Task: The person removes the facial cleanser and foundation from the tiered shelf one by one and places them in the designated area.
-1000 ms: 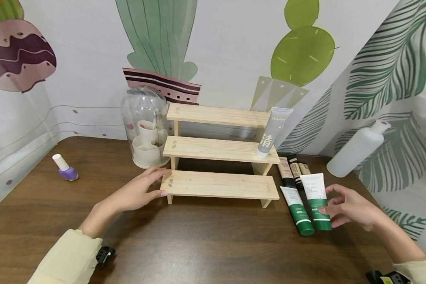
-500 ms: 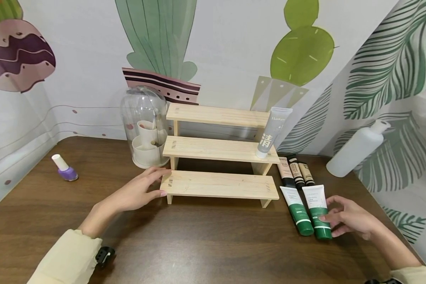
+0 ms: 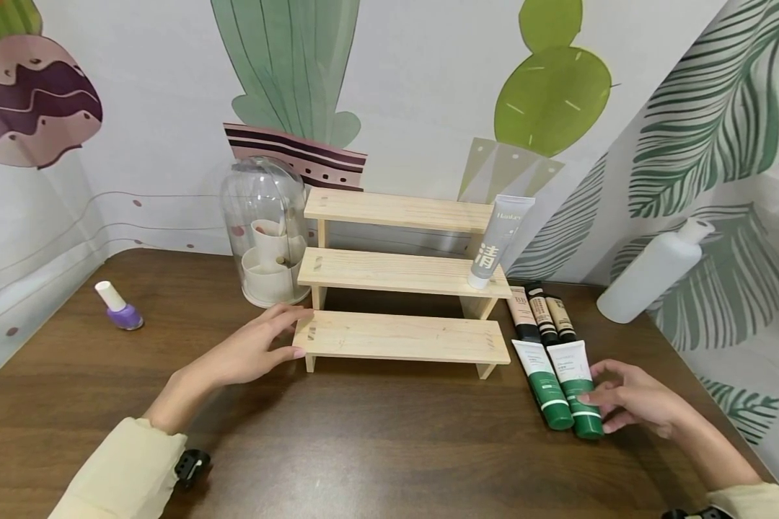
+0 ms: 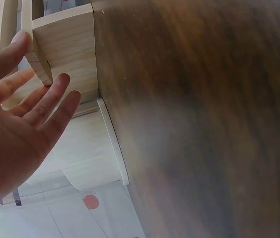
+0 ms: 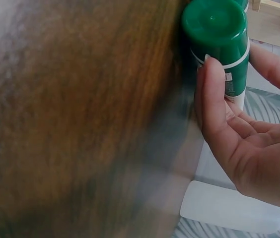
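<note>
My right hand point(image 3: 639, 400) holds a white-and-green squeeze tube point(image 3: 573, 378), thumb on top and fingers at its right side. Close beside it on the left lies a matching tube point(image 3: 544, 389). In the right wrist view the green cap point(image 5: 214, 22) of the held tube faces the camera. A three-tier wooden shelf point(image 3: 402, 337) stands mid-table. My left hand point(image 3: 253, 349) spans the left end of its lowest board point(image 4: 38, 67), thumb at the front corner, fingers at the back corner. A grey tube point(image 3: 500, 238) stands on the middle tier's right end.
Several small cosmetic tubes point(image 3: 524, 313) lie right of the shelf. A clear dome holder point(image 3: 264, 231) stands at its left. Farther left is a purple nail polish bottle point(image 3: 125, 316). A white bottle point(image 3: 652, 274) is at the right rear. A printed cloth point(image 3: 422, 94) hangs behind the table.
My right hand has brought its tube down toward the table and then left, up against the matching tube. My left hand has stayed at the shelf.
</note>
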